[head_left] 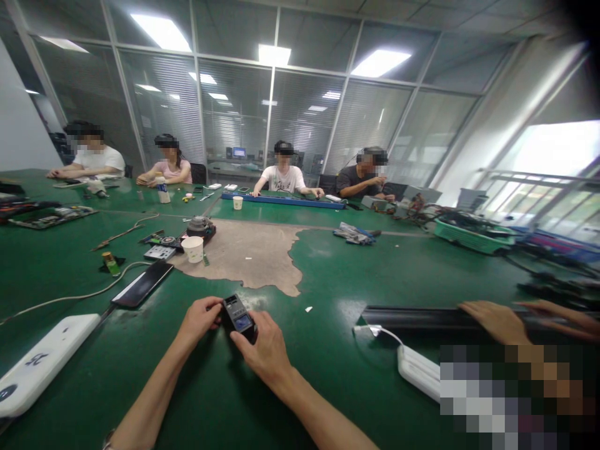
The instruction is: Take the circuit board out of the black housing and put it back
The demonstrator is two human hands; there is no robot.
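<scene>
Between my hands is a small dark rectangular device with slots at its far end and a bluish window at the near end; its exact kind I cannot make out. My right hand grips its near right side, thumb along the lower edge. At the far left corner, the curled fingers of my left hand pinch the device's edge. It is tilted a little above the green table. A small white scrap lies just beyond my right hand.
To my left are a phone and a white power bank. A paper cup stands ahead. At right, a co-worker's hands rest on a long black bar. Gloves and a green basket lie farther off.
</scene>
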